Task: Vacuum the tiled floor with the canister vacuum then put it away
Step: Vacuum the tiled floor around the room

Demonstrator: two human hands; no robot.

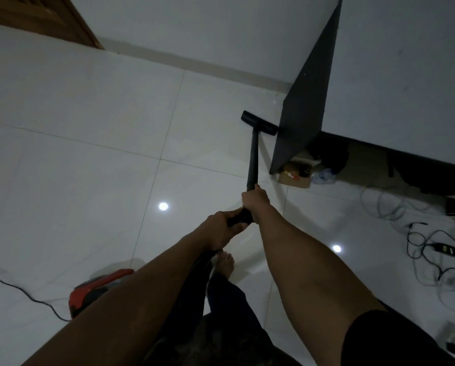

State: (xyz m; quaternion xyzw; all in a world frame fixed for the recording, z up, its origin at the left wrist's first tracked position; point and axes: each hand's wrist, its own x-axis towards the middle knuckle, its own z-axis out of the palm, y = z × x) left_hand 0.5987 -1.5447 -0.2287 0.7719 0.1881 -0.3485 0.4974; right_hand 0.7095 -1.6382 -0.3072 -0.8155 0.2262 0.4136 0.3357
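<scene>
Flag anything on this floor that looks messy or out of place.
Loose cables lie tangled across the tiles at right, where the floor nozzle could snag them. A cardboard box and cloth are stuffed under the dark desk.

red canister (99,287) on glossy white tiled floor (76,154), black wand (252,159) tilted forward, floor head (259,123) flat near the far edge

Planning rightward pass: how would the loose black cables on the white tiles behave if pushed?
Likely floppy: the thin black cables lie in slack loops, so they'd bunch, not slide whole. Probably light; the glossy white tiled floor gives little grip.
</scene>
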